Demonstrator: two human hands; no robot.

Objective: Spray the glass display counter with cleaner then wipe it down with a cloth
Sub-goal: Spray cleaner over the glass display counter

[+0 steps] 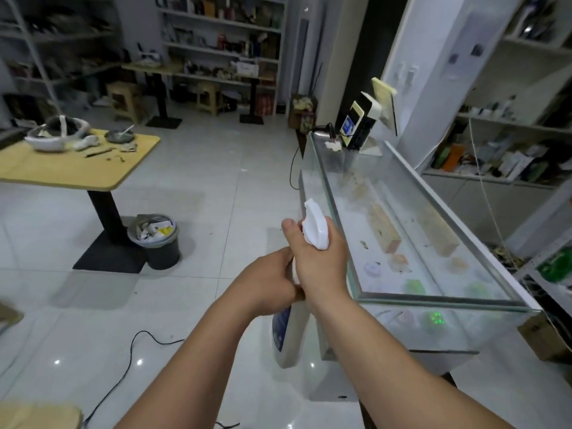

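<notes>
The person holds the spray bottle (288, 335) in both hands, just to the left of the glass counter (433, 298), near its closest corner. The bottle is upright and up in the air, not resting on the glass.

The right hand (323, 267) is curled tight round the bottle's neck, right under the white spray head (315, 226). That is likely so a finger can reach the trigger, but the trigger itself is hidden. The left hand (267, 283) wraps round the bottle a little lower. I think it keeps the bottle steady or twists the top, but I cannot tell which.

The tip of the spray head points away from the person, alongside the counter and not down at the glass top. So I think the spraying has not started.

Inside the counter lie wooden blocks (383, 232). At the counter's far end stands a card machine (356, 122), with a small white lump (332, 145) beside it. It may be the cloth, but it is too small to tell.
</notes>
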